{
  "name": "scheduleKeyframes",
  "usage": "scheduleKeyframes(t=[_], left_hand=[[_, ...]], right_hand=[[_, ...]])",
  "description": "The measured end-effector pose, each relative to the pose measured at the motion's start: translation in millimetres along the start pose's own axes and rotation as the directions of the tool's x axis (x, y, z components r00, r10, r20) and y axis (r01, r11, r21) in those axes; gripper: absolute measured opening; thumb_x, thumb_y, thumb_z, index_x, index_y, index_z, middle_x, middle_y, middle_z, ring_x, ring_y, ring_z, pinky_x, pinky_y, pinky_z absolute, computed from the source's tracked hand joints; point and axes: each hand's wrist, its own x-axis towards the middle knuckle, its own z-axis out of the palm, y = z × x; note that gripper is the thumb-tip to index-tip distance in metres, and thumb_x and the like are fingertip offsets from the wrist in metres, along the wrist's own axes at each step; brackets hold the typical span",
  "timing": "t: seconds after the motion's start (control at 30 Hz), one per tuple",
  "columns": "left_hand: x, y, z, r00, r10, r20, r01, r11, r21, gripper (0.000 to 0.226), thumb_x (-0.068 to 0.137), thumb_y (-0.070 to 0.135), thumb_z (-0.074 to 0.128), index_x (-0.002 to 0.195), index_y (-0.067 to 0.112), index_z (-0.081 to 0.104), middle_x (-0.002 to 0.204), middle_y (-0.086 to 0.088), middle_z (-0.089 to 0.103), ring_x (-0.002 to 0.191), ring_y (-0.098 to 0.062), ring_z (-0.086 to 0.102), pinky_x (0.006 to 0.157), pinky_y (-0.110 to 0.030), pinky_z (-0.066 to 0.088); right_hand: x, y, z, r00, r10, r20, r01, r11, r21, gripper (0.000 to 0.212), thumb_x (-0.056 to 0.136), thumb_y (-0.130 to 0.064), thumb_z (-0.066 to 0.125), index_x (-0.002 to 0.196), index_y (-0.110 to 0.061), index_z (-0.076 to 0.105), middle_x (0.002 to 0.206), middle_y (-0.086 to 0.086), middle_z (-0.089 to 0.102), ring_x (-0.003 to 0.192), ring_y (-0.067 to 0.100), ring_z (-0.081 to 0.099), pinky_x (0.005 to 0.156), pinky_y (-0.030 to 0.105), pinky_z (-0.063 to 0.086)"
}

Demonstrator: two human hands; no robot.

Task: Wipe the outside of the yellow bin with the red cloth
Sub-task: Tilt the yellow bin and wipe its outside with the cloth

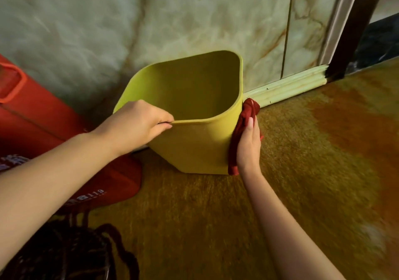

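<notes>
Marbled wall panels (pixel 194 16) backed a brownish-gold floor (pixel 302 172), and the yellow bin (pixel 194 148) stood on that floor close to the wall, tilted toward the camera so its empty inside showed. It was a plain, smooth tub with rounded corners and a thin rim, no lid. The left hand (pixel 138 124) was closed on the near rim, thumb outside and fingers curled over the edge. The right hand (pixel 248 143) pressed the red cloth (pixel 239 133) flat against the bin's right outer side, fingers clasped around the bunched fabric. A pale skirting board (pixel 287 85) ran just behind the bin. A red container (pixel 32 115) sat close on the left, touching or nearly so. To the right and front the floor lay open.
</notes>
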Motion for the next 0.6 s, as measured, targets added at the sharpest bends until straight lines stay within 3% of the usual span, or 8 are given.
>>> scheduleKeyframes(t=[0.1,0.2,0.33,0.43,0.53,0.6], left_hand=[[3.3,5.5,1.1,0.998,-0.019,-0.055,0.018,1.0,-0.015,0.014,0.08,0.017,0.062,0.091,0.015,0.071,0.086,-0.01,0.075,0.08,-0.029,0.068,0.066,-0.027,0.042],[7.1,16.9,-1.1,0.999,-0.001,-0.05,-0.005,0.995,-0.103,0.021,0.079,0.023,0.059,0.091,0.011,0.071,0.089,-0.014,0.075,0.085,-0.028,0.068,0.073,-0.035,0.053],[2.5,21.9,-7.9,1.0,-0.005,0.026,0.009,0.985,-0.17,0.035,0.075,0.032,0.05,0.078,0.002,0.067,0.077,-0.019,0.072,0.074,-0.024,0.066,0.068,-0.04,0.046],[-7.0,16.4,-12.1,0.995,-0.051,0.088,0.069,0.976,-0.208,0.037,0.074,0.031,0.051,0.076,-0.003,0.064,0.076,-0.024,0.069,0.065,-0.011,0.051,0.072,-0.039,0.041],[-14.7,18.6,-11.6,0.989,-0.049,0.143,0.084,0.964,-0.254,0.026,0.076,0.027,0.057,0.083,0.005,0.068,0.086,-0.017,0.074,0.071,-0.004,0.058,0.072,-0.031,0.042],[-16.9,24.2,-10.3,0.984,-0.024,0.175,0.073,0.958,-0.278,0.018,0.077,0.022,0.061,0.087,0.01,0.069,0.09,-0.01,0.075,0.08,-0.005,0.061,0.069,-0.019,0.042]], right_hand=[[-35.7,-6.4,15.5,0.97,-0.243,0.016,0.243,0.966,-0.09,0.051,0.09,-0.053,0.026,0.137,-0.054,0.006,0.156,-0.007,0.008,0.144,0.011,0.004,0.117,0.037,0.008],[-55.3,-11.7,35.4,0.931,-0.365,0.02,0.361,0.911,-0.2,0.062,0.09,-0.047,0.038,0.138,-0.05,-0.002,0.153,-0.005,-0.008,0.144,0.015,-0.009,0.116,0.027,-0.003],[-57.9,-11.7,37.5,0.911,-0.411,0.036,0.409,0.888,-0.209,0.067,0.089,-0.041,0.048,0.139,-0.045,0.004,0.153,-0.003,-0.003,0.144,0.017,-0.004,0.116,0.024,0.0],[-71.9,-4.5,32.6,0.899,-0.434,0.062,0.433,0.857,-0.28,0.071,0.086,-0.038,0.057,0.14,-0.04,0.012,0.153,0.001,0.006,0.144,0.022,0.006,0.116,0.027,0.007],[-97.8,10.8,27.6,0.912,-0.408,0.038,0.394,0.847,-0.357,0.077,0.08,-0.028,0.066,0.139,-0.038,0.018,0.151,0.007,0.011,0.142,0.023,0.011,0.115,0.033,0.01],[-112.8,18.0,24.0,0.943,-0.333,0.014,0.317,0.883,-0.347,0.08,0.077,-0.021,0.07,0.137,-0.04,0.021,0.151,0.005,0.011,0.139,0.017,0.01,0.114,0.038,0.014]])
